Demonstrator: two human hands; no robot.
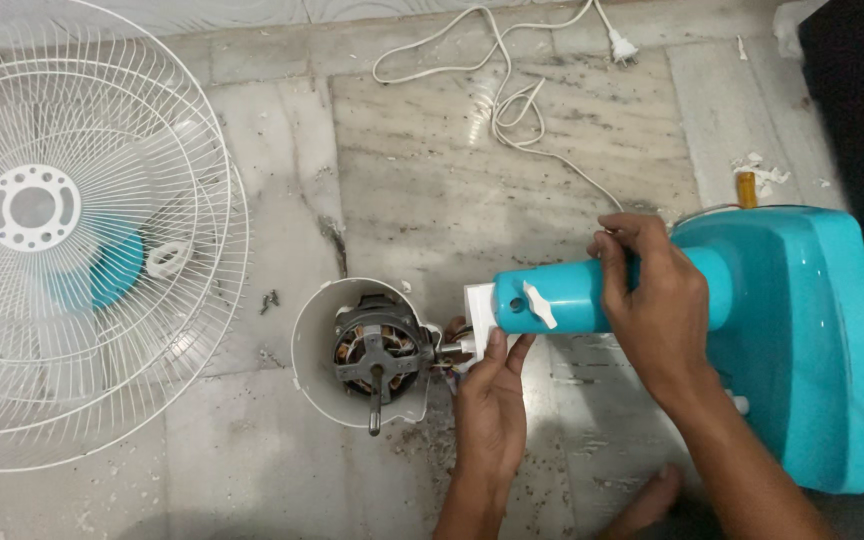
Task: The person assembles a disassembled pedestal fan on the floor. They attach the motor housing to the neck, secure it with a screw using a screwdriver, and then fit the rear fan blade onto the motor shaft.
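A turquoise fan stand lies on its side on the marble floor, its wide base (802, 340) at the right and its column (562, 295) pointing left, with a white knob on it. My right hand (652, 300) is wrapped around the column. My left hand (487, 390) grips the white end piece (479, 312) of the column, where wires show. Just left of it sits the bare fan motor (377, 350) with copper windings, inside a white housing (312, 345), its shaft pointing toward me.
White wire fan guards (82, 240) lie stacked at the left, over a turquoise blade. A white power cord (497, 95) with plug trails across the floor at the top. A small screw (270, 298) lies near the housing. My bare foot (652, 500) shows at the bottom.
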